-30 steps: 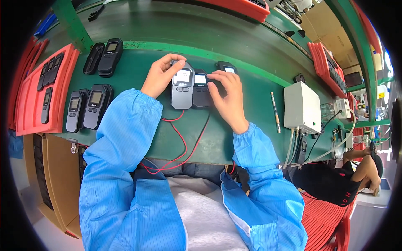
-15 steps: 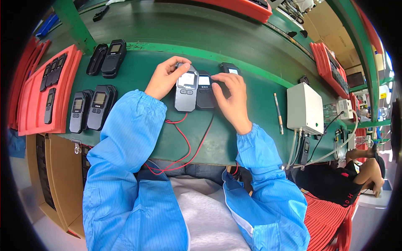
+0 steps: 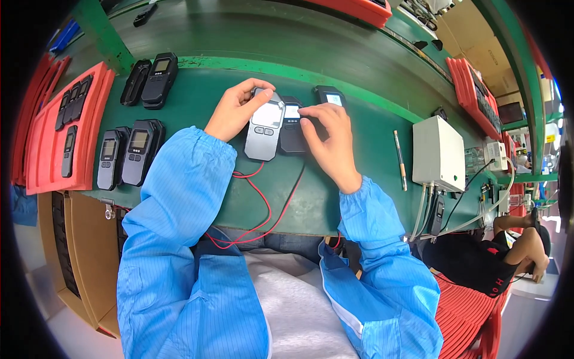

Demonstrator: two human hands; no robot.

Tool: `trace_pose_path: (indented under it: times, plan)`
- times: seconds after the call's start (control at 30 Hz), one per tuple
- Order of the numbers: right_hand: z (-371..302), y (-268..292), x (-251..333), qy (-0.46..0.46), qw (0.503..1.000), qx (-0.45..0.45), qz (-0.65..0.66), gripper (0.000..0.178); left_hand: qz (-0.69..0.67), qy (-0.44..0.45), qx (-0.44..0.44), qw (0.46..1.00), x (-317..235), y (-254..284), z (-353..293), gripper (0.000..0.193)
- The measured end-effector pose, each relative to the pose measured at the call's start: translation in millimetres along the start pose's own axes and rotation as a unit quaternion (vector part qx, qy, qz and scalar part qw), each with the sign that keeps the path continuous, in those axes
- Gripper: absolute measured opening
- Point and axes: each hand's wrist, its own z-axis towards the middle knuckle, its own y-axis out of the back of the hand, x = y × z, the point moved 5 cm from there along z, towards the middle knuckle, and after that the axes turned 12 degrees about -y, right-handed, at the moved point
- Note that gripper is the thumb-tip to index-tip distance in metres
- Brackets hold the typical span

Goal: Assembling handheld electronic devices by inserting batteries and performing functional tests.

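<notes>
My left hand (image 3: pixel 238 110) grips a grey handheld meter (image 3: pixel 262 142) by its upper end, thumb and fingers around it. The meter's screen glows white above two buttons, and its lower end is tilted up a little toward me. Just right of it lies a darker handheld meter (image 3: pixel 292 140), partly hidden behind the first. Its screen is lit too. My right hand (image 3: pixel 330 142) rests at that meter's right edge, fingertips on its screen area and thumb apart from the index finger. Red wires (image 3: pixel 267 200) run from below the meters toward my lap; one wire's upper stretch looks dark.
Another lit meter (image 3: pixel 329 96) lies behind my right hand. Several meters (image 3: pixel 139 152) stand at the left by a red tray (image 3: pixel 48 155). A pen-like stick (image 3: pixel 399 160) and a white box (image 3: pixel 439 152) with cables are at right. A seated person (image 3: pixel 466 260) is beyond.
The grey meter has tilted slightly, its lower end shifting left and its face looking paler. My right fingertips have moved a little left over the darker meter's screen.
</notes>
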Motion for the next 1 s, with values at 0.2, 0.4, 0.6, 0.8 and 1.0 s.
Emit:
trace_pose_path:
  times: [0.2,0.4,0.6,0.8,1.0]
  plan:
    - [-1.8,-1.0,-2.4,-0.018,1.0,-0.001,0.001,0.019,0.01,-0.001,-0.001,1.0,0.9,0.1,-1.0,0.025]
    - [-1.4,0.8,0.6,-0.024,1.0,0.003,0.011,0.02,0.034,0.002,0.016,0.999,-1.0,-1.7,-1.6,0.025]
    - [1.0,0.0,-5.5,-0.031,0.999,0.001,0.016,0.022,0.075,0.0,0.042,0.996,-7.6,-7.1,-4.4,0.025]
    - [0.7,0.2,-4.4,-0.019,1.0,-0.006,0.014,0.022,0.079,0.0,0.045,0.996,-7.2,-7.3,-4.8,0.024]
    - [0.4,-0.5,-3.6,-0.015,1.0,0.0,0.02,0.021,0.098,-0.002,0.05,0.994,-7.0,-7.0,-5.4,0.023]
